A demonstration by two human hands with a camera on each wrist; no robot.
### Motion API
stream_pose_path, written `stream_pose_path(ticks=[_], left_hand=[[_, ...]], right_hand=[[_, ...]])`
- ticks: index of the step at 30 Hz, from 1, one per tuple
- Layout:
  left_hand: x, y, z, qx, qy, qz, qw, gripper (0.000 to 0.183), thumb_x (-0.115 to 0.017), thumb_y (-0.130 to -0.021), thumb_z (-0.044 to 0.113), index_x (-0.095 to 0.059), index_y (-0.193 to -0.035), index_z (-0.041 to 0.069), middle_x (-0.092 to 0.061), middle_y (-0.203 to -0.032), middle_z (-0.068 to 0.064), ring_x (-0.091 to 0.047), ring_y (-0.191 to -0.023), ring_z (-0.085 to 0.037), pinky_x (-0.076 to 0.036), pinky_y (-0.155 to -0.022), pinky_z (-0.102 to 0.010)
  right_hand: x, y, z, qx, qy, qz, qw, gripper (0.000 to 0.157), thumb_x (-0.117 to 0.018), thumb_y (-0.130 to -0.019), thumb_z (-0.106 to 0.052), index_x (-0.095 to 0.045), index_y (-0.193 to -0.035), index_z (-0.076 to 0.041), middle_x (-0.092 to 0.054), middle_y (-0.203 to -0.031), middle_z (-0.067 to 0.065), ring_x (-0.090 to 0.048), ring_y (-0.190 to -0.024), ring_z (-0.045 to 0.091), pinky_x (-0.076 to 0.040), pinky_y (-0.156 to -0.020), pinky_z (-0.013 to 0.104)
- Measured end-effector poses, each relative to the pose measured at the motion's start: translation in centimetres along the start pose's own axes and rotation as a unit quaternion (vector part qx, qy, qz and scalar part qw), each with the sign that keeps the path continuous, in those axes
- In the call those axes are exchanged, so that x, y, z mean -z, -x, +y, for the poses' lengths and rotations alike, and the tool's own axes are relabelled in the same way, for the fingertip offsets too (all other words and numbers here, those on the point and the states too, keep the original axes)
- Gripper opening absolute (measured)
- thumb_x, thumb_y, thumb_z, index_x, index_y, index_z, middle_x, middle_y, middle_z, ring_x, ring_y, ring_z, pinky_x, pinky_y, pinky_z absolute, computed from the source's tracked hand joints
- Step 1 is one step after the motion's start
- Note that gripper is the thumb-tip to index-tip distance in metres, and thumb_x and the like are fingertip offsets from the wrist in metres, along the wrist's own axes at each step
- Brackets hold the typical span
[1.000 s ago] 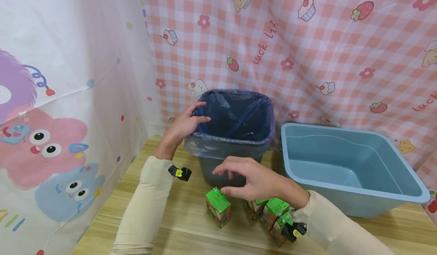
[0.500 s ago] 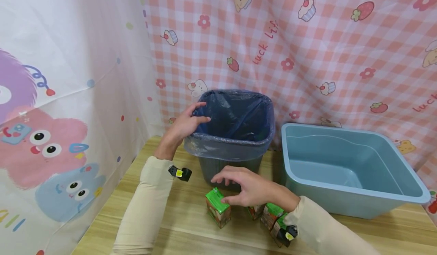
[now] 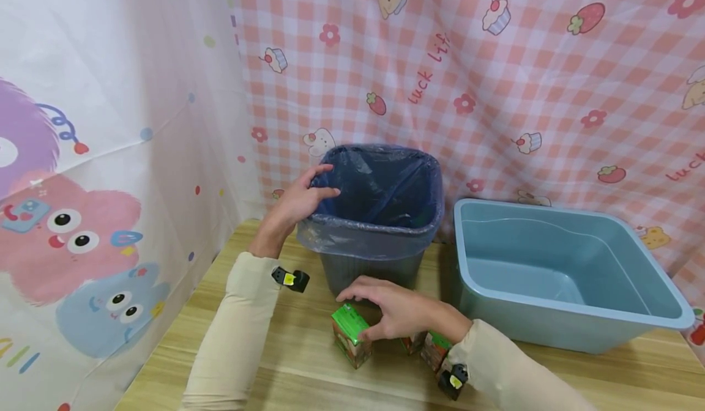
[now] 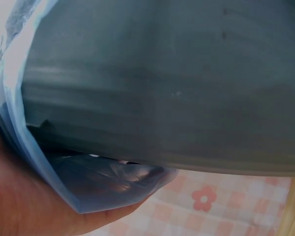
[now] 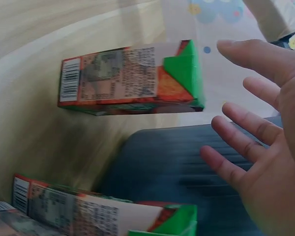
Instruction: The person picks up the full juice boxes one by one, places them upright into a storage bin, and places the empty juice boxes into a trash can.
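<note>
A dark trash bin (image 3: 369, 270) lined with a translucent blue bag (image 3: 358, 236) stands by the back wall. My left hand (image 3: 300, 200) holds its left rim, thumb and fingertip hooked over the edge; the left wrist view shows this hand (image 4: 54, 206) against the bag's folded-down edge. My right hand (image 3: 399, 310) is spread over a small drink carton (image 3: 352, 337) with a green top. In the right wrist view, the fingers (image 5: 241, 140) are apart from that carton (image 5: 130, 78). Several more cartons (image 3: 435, 347) lie partly hidden under the right hand and wrist.
A light blue plastic tub (image 3: 529, 310) stands on the wooden table (image 3: 308, 374), right of the bin. Behind hangs a pink checked cloth (image 3: 468, 93), and a white printed cloth (image 3: 165, 123) covers the left side.
My right hand has moved down and slightly left, its fingers now over the top of the leftmost carton. The left hand stays at the bin's rim.
</note>
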State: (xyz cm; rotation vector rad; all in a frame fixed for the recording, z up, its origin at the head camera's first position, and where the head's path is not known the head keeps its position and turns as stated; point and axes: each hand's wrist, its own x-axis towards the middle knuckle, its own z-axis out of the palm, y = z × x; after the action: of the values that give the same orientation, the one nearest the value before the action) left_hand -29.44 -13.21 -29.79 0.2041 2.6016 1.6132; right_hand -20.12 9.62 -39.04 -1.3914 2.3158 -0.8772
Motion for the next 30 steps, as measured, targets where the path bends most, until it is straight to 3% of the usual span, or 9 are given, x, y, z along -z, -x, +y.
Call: stream_pose_path(ticks=[9,20,30], left_hand=[[0.0,0.0,0.1,-0.001,0.001,0.000,1.0000,0.059,-0.062,-0.096,0.031,-0.040,-0.151,0.025,-0.026,-0.162,-0.003,-0.034,-0.142,-0.030,-0.026,-0.116,-0.054],[0.0,0.1,0.1,0.002,0.004,-0.002,1.0000,0.058,-0.060,-0.097,0.031,-0.040,-0.151,0.025,-0.026,-0.162,-0.005,-0.034,-0.141,-0.032,-0.025,-0.116,-0.056],[0.0,0.1,0.1,0.003,0.003,-0.003,1.0000,0.058,-0.060,-0.097,0.030,-0.039,-0.151,0.025,-0.026,-0.162,-0.004,-0.035,-0.141,-0.032,-0.025,-0.116,-0.057]], right_hand=[[-0.9,-0.2,0.5,-0.024,0.015,-0.033,0.999,0.070,-0.080,-0.085,-0.026,-0.043,-0.145,-0.031,-0.049,-0.140,-0.005,-0.049,-0.121,0.008,-0.046,-0.097,0.030],[-1.6,-0.3,0.6,-0.019,0.048,-0.048,0.998,0.072,-0.080,-0.085,-0.020,-0.043,-0.146,-0.027,-0.047,-0.144,-0.007,-0.046,-0.127,0.010,-0.042,-0.104,0.032],[-1.7,-0.2,0.5,-0.013,0.054,-0.042,0.998,0.065,-0.079,-0.085,-0.021,-0.048,-0.142,-0.024,-0.050,-0.137,-0.005,-0.049,-0.123,0.009,-0.045,-0.099,0.028]])
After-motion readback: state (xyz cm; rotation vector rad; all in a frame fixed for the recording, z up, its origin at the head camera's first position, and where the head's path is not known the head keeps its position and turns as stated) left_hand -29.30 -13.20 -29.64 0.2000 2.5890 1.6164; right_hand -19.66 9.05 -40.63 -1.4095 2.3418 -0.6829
